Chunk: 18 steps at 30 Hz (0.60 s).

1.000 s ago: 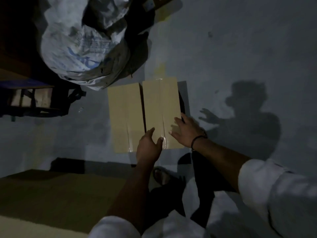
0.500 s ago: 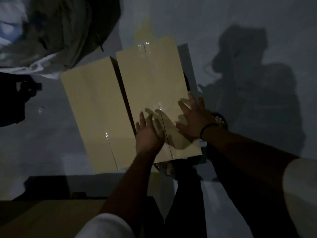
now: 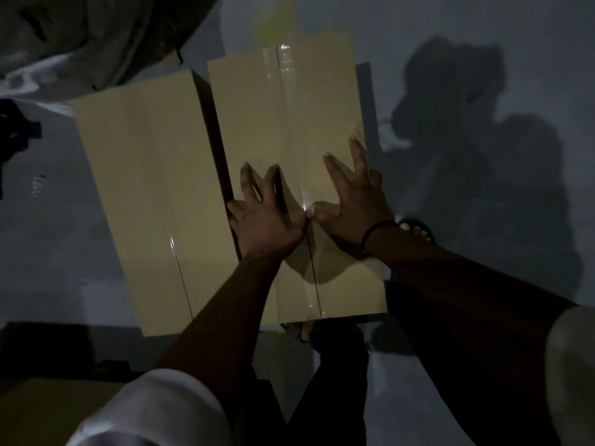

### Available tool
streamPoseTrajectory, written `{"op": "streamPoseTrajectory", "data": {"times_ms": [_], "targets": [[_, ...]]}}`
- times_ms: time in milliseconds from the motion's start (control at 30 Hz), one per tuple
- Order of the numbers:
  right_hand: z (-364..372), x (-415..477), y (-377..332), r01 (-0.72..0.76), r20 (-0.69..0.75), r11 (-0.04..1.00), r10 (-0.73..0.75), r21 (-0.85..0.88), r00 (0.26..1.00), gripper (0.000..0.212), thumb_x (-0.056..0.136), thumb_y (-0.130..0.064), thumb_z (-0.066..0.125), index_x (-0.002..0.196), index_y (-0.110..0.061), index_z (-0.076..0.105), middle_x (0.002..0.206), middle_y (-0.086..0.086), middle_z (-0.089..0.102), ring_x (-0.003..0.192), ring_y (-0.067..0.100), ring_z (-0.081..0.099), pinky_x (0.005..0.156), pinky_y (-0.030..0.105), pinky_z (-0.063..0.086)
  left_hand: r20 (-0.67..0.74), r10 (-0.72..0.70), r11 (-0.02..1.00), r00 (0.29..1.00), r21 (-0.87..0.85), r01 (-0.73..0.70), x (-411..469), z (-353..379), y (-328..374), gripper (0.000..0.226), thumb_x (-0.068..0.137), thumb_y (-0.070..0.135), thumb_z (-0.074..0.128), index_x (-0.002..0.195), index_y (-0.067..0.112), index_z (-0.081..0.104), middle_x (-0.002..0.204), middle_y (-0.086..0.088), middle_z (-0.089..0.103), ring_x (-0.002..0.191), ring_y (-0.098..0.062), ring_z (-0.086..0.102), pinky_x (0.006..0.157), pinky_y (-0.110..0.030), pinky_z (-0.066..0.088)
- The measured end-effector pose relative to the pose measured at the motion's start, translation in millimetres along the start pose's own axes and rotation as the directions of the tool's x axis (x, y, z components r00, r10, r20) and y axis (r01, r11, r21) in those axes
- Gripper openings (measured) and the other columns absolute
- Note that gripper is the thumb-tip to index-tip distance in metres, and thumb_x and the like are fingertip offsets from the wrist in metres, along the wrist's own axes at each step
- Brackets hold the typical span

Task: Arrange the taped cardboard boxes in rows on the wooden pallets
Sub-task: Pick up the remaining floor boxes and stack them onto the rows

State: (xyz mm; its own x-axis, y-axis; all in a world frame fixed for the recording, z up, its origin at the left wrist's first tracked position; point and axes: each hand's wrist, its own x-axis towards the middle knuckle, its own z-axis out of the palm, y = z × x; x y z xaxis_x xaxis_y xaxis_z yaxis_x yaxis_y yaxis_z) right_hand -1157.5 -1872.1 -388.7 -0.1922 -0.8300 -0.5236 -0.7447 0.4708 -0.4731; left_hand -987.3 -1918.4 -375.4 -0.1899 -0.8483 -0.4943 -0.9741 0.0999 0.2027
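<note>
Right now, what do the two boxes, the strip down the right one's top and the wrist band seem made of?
The right box and left box: plain tan cardboard, matte, with crisp folded edges. The strip: clear glossy plastic tape, judging by glints along the flap seam. The wrist band: thin, dark, perhaps rubber or cord; too dim to tell.

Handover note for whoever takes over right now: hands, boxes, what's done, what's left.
Left hand: open, fingers spread, flat on top of the right box, beside its taped seam.
Right hand: open, flat on the same box.
Boxes: the left box lies alongside with a narrow dark gap between them and the ends not flush. Both seem to sit on the grey floor; no pallet is visible.
Done: two taped boxes side by side.
Left: probably close the gap and square the ends.
</note>
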Motion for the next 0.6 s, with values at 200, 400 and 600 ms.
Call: {"op": "streamPoseTrajectory", "data": {"times_ms": [200,400,600], "targets": [[-48.4,-22.7,-12.9,-0.074,-0.088,0.997,0.076,0.024,0.993,0.087,0.083,-0.068,0.059,0.159,-0.041,0.024,0.169,-0.01,-0.011,0.142,0.043,0.023,0.111,0.055,0.035,0.048,0.051,0.999,0.998,0.005,-0.051,-31.8,-45.7,33.3,0.101,0.079,0.081,0.057,0.161,0.043,0.01,0.172,0.0,-0.011,0.139,-0.063,0.024,0.11,-0.07,0.033],[-161.6,-96.7,-59.0,0.035,-0.12,0.999,-0.039,-0.03,0.992,0.084,0.084,-0.074,0.053,0.157,-0.042,0.029,0.17,-0.009,-0.003,0.142,0.041,0.022,0.117,0.053,0.023,-0.16,-0.067,0.994,0.985,-0.102,0.051,-114.0,-150.9,77.3,0.08,0.083,0.08,0.051,0.153,0.043,0.039,0.171,0.005,0.016,0.137,-0.051,0.037,0.107,-0.058,0.039],[-289.6,-178.6,-132.6,0.12,-0.126,0.988,-0.132,-0.096,0.983,0.084,0.085,-0.076,0.051,0.158,-0.04,0.03,0.17,-0.008,0.002,0.144,0.041,0.025,0.117,0.051,0.021,-0.374,-0.322,0.931,0.87,-0.293,0.218,-218.7,-283.8,139.9,0.067,0.085,0.075,0.058,0.145,0.046,0.05,0.164,0.007,0.024,0.131,-0.035,0.033,0.102,-0.042,0.032]]}}
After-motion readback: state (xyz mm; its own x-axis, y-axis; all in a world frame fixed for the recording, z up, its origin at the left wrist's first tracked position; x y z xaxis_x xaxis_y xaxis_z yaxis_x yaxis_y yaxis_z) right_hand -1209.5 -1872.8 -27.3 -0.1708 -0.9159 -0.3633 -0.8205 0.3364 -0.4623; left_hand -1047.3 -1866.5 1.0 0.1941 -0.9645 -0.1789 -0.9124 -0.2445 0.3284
